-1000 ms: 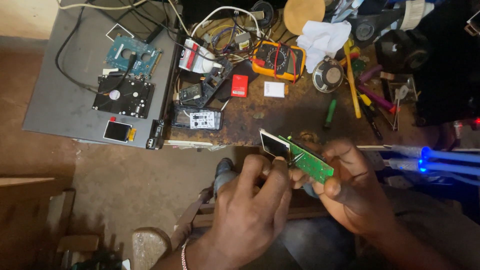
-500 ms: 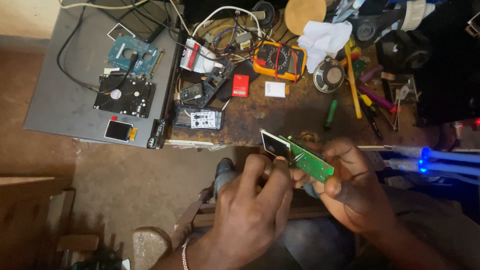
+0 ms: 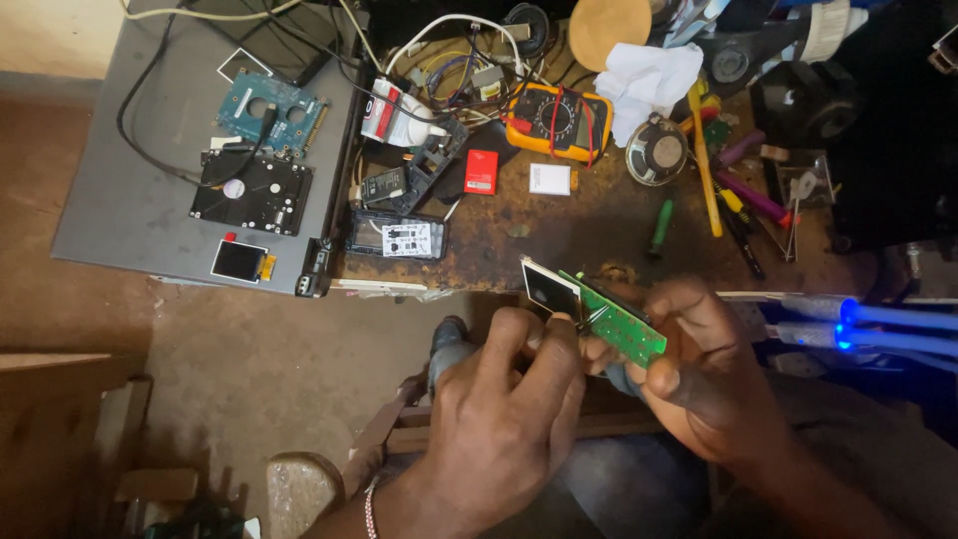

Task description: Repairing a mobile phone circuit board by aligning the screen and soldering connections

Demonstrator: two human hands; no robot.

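closest to us, our left hand [image 3: 499,419] curls over, fingers pressed together and pinching a thin metal tool [image 3: 591,317] whose tip sits on the green circuit board [image 3: 617,324]. we take it the grip is tight for fine control. our right hand [image 3: 699,374] cradles that board from below, thumb and fingers clamped on its edge, holding it tilted in the air just short of the bench edge so the face catches light. a small dark screen [image 3: 549,289] hangs at the board's left end.

farther out, on the rusty workbench [image 3: 599,225], a flat black module with a white label [image 3: 404,238], then a small red box [image 3: 482,172] and a white square packet [image 3: 550,180] side by side. beyond them the orange multimeter [image 3: 557,122]. to the left, on the grey panel [image 3: 130,200], a black hard drive [image 3: 251,193] with a round sticker.
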